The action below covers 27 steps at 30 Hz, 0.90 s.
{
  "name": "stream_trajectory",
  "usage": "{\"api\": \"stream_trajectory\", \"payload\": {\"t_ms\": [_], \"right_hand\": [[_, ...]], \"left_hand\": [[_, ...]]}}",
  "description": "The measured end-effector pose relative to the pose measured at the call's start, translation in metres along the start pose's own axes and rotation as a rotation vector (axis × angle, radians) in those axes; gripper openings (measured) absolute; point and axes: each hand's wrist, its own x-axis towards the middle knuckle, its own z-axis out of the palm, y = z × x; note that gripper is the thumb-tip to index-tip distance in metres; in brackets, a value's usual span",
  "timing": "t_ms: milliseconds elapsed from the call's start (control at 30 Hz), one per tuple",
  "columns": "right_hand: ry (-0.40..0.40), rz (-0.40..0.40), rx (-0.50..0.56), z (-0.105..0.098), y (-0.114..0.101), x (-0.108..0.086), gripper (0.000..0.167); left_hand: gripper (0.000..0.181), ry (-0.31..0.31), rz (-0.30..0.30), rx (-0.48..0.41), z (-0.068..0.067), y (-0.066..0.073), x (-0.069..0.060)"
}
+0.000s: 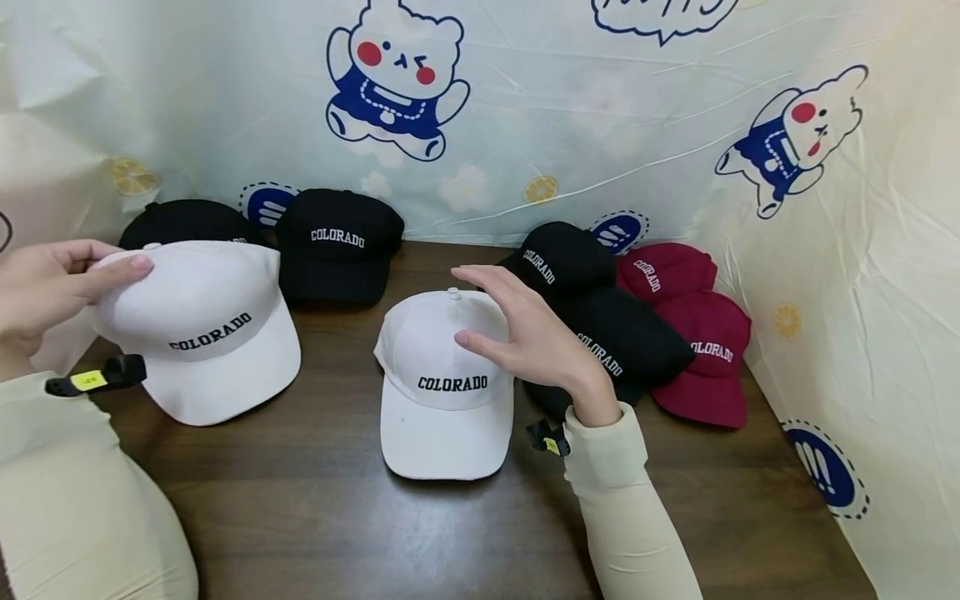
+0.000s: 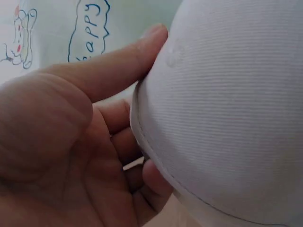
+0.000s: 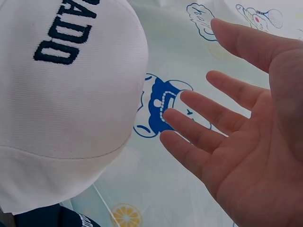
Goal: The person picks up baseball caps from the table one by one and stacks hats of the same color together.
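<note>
On the left, my left hand (image 1: 56, 287) pinches the back edge of a white baseball cap (image 1: 198, 292) marked COLORADO, its brim toward me. The left wrist view shows the thumb on the outside of that white cap (image 2: 222, 109), the other fingers behind its rim. A second white baseball cap (image 1: 446, 425) sits on the table at the middle. Beside and over its crown is my right hand (image 1: 525, 337), fingers spread. In the right wrist view the right hand (image 3: 236, 127) holds nothing and stands apart from the white cap (image 3: 90, 94).
Two black caps, one partly hidden (image 1: 191, 221) and one in full view (image 1: 341, 242), stand at the back left. Black caps (image 1: 573, 258) and dark red caps (image 1: 705, 358) overlap at the right. A printed curtain (image 1: 525, 108) closes off the back of the brown table (image 1: 300, 500).
</note>
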Motion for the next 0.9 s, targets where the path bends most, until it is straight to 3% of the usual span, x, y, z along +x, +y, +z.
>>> {"api": "stream_trajectory", "payload": {"t_ms": [133, 267, 533, 900], "right_hand": [[0.015, 0.004, -0.004, -0.002, 0.000, -0.001, 0.070], [0.024, -0.002, -0.005, -0.005, 0.001, -0.002, 0.069], [0.028, -0.018, -0.004, -0.005, 0.005, -0.002, 0.069], [0.051, -0.015, -0.011, -0.007, 0.005, -0.002, 0.067]], "left_hand": [[0.028, 0.039, 0.073, -0.071, 0.004, 0.021, -0.005], [0.024, 0.079, 0.130, -0.077, 0.006, 0.039, -0.009], [0.012, 0.128, 0.157, -0.007, 0.014, 0.073, -0.017], [0.005, 0.119, 0.328, -0.309, 0.032, 0.112, -0.039]]}}
